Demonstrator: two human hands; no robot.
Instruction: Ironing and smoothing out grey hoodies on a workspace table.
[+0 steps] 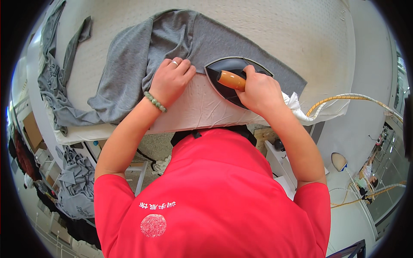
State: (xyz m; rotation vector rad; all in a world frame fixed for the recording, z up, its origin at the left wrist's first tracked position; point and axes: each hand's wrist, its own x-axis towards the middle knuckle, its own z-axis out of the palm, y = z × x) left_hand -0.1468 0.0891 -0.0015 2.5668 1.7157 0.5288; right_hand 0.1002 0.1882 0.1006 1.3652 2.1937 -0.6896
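Observation:
A grey knit garment (129, 60) lies across a pale padded ironing table (275, 21), its narrow part stretched flat to the right and its left part bunched in folds. My right hand (261, 91) is wrapped round the wooden handle (232, 80) of a dark steam iron (223, 66), which rests on the flat part near the garment's lower edge. Left of the iron, my left hand (172, 79) is closed with curled fingers on the garment's edge. A ring and a green bead bracelet (155, 101) show on that arm.
A striped hose and cable (344, 96) run from the iron off to the right. White cloth (294, 105) sits by my right wrist. More grey fabric (53, 77) lies at the table's left edge. A heap of grey garments (75, 185) stands below left. Another person (368, 176) is far right.

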